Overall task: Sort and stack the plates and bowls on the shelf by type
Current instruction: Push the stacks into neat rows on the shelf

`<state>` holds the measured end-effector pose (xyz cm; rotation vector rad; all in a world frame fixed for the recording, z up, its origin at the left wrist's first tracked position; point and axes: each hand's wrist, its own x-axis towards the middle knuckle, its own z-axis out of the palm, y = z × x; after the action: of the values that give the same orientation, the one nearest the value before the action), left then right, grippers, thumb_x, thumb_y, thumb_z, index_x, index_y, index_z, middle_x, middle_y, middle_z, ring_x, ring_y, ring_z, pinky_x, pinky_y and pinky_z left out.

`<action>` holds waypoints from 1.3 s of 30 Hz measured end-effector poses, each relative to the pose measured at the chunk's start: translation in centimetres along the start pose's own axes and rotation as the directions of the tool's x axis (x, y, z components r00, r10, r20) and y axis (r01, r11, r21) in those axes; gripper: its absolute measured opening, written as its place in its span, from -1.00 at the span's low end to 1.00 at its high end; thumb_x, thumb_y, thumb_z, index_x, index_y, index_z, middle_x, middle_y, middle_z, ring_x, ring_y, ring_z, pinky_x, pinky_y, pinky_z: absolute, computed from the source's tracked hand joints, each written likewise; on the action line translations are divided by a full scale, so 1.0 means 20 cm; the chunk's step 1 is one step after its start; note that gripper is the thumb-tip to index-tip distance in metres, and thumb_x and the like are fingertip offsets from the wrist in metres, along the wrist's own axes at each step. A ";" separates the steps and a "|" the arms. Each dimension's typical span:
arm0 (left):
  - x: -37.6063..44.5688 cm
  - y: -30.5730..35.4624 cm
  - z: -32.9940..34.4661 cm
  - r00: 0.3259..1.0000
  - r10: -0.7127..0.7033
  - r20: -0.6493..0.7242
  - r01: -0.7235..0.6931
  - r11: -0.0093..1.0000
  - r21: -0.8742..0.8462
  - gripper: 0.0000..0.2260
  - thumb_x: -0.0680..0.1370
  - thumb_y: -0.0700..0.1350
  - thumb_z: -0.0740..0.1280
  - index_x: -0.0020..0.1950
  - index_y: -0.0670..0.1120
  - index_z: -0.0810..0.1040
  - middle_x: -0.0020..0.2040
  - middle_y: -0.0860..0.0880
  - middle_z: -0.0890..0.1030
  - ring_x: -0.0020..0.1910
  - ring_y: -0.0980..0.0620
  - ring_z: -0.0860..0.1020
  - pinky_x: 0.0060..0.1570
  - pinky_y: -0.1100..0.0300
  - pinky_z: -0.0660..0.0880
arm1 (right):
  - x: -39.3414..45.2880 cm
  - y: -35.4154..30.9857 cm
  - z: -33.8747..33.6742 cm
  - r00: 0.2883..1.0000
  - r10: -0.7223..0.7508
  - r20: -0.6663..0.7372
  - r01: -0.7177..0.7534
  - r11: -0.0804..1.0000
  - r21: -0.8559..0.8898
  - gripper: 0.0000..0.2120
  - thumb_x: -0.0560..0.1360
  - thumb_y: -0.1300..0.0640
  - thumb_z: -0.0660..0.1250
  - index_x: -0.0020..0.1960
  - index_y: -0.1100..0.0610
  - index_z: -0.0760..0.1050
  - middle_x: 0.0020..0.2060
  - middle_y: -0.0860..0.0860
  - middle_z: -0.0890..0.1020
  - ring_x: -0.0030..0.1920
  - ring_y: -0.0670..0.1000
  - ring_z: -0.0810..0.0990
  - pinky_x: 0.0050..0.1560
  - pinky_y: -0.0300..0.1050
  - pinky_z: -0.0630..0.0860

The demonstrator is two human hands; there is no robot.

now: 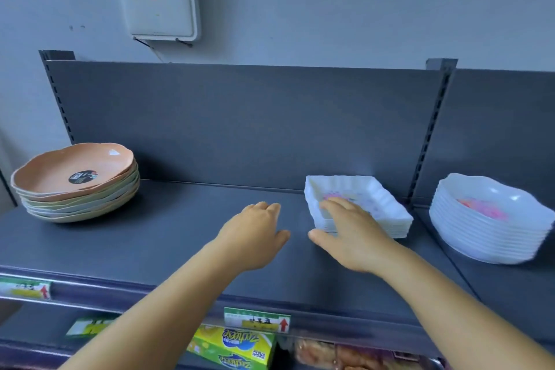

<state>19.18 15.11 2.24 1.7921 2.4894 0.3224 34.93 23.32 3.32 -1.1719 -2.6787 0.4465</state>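
Here, right hand (354, 237) fingers (333, 204) on square plate stack (387, 207), thumb beside

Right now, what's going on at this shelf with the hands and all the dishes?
A person is sorting dishes on a grey shelf. The right hand rests on the front left corner of a stack of square white plates, fingers over the rim. The left hand hovers open beside it, holding nothing. A stack of round coloured plates sits at the left, and a stack of white bowls on the next shelf section to the right.
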 end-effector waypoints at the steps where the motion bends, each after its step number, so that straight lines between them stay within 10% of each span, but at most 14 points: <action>1: 0.03 0.05 0.02 1.000 0.010 0.012 -0.010 1.000 -0.010 -0.56 0.62 0.08 0.13 0.40 -0.16 0.32 0.37 -0.08 0.42 0.36 -0.07 0.37 0.24 0.02 0.43 | 0.00 0.06 -0.02 1.000 0.019 -0.023 -0.019 1.000 0.002 -0.40 0.58 -0.12 0.16 0.53 0.08 0.13 0.54 -0.07 0.14 0.54 -0.04 0.09 0.48 -0.11 0.11; 13: 0.32 0.39 0.22 0.983 -0.159 0.091 0.181 0.911 -0.370 -0.81 0.64 -0.03 0.04 -0.11 -0.11 0.24 -0.30 -0.06 0.35 -0.26 -0.12 0.37 -0.35 0.13 0.28 | 0.13 0.58 -0.02 0.871 0.491 -0.032 -0.411 0.761 0.503 -0.55 0.59 -0.06 0.07 0.37 0.18 0.28 0.08 0.08 0.49 -0.09 0.07 0.45 -0.16 -0.08 0.38; 19: 0.36 0.38 0.23 0.964 -0.254 0.077 0.249 0.769 -0.589 -0.86 0.61 -0.17 0.02 -0.15 -0.12 0.23 -0.34 -0.01 0.32 -0.41 0.04 0.26 -0.45 0.18 0.19 | 0.17 0.59 0.02 0.824 0.563 -0.064 -0.407 0.666 0.626 -0.83 0.56 0.07 0.05 -0.14 0.12 0.31 -0.31 0.03 0.38 -0.34 0.05 0.33 -0.37 -0.16 0.24; 27: 0.26 0.10 0.18 0.953 -0.303 0.010 0.246 0.753 -0.610 -0.80 0.54 -0.26 0.02 -0.28 -0.09 0.13 -0.38 0.01 0.22 -0.43 0.01 0.14 -0.45 0.20 0.10 | 0.17 0.37 0.13 0.864 0.501 -0.054 -0.347 0.669 0.657 -0.78 0.53 0.09 0.07 -0.06 0.23 0.39 -0.23 0.06 0.42 -0.23 0.09 0.43 -0.26 -0.09 0.28; 39: 0.05 -0.63 0.02 0.839 -0.536 -0.099 0.372 0.696 -0.614 -0.67 0.51 -0.30 0.00 0.06 -0.19 0.53 -0.34 -0.03 0.39 -0.40 -0.04 0.27 -0.46 0.21 0.18 | 0.31 -0.34 0.38 0.953 0.303 0.030 -0.239 0.685 0.688 -0.81 0.59 0.11 0.05 -0.16 0.14 0.32 -0.30 0.00 0.36 -0.32 0.02 0.32 -0.38 -0.17 0.19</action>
<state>7.28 12.21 -0.64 0.8935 2.4950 1.1983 23.98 22.05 -1.17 -1.2758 -1.9351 1.2731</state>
